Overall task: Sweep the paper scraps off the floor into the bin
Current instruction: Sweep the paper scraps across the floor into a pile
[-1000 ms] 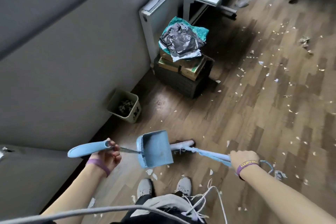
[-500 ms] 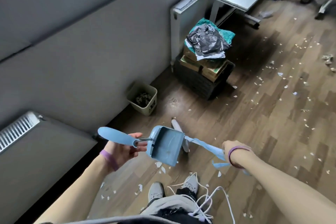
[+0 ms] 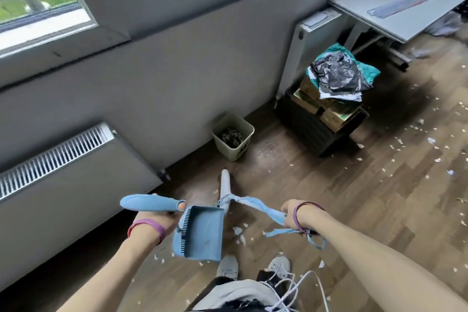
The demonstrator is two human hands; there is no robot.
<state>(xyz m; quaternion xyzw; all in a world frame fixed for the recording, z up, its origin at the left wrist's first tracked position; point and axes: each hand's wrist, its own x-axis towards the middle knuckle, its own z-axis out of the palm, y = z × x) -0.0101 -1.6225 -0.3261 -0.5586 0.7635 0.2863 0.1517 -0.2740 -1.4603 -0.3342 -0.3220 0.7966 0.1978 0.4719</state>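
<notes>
My left hand [image 3: 154, 218] grips the long blue handle of a blue dustpan [image 3: 200, 233], which hangs in the air above the floor in front of my shoes. My right hand [image 3: 300, 215] holds the blue handle of a broom [image 3: 255, 206]; its pale head [image 3: 225, 187] rests on the floor, pointing at the bin. The small beige bin [image 3: 234, 138] stands against the wall with scraps inside. Paper scraps [image 3: 239, 232] lie by my feet, and several more scraps [image 3: 415, 144] are scattered at the right.
A radiator [image 3: 55, 159] runs along the wall at left, another radiator [image 3: 316, 33] at back right. A black crate stacked with boxes and bags [image 3: 334, 99] stands right of the bin. A grey desk [image 3: 395, 10] is behind it. White cords [image 3: 304, 284] hang near my shoes.
My view has lifted and turned left, showing the window and left radiator. The broom head has swung round to point at the bin, and the dustpan now hangs lower, near my shoes.
</notes>
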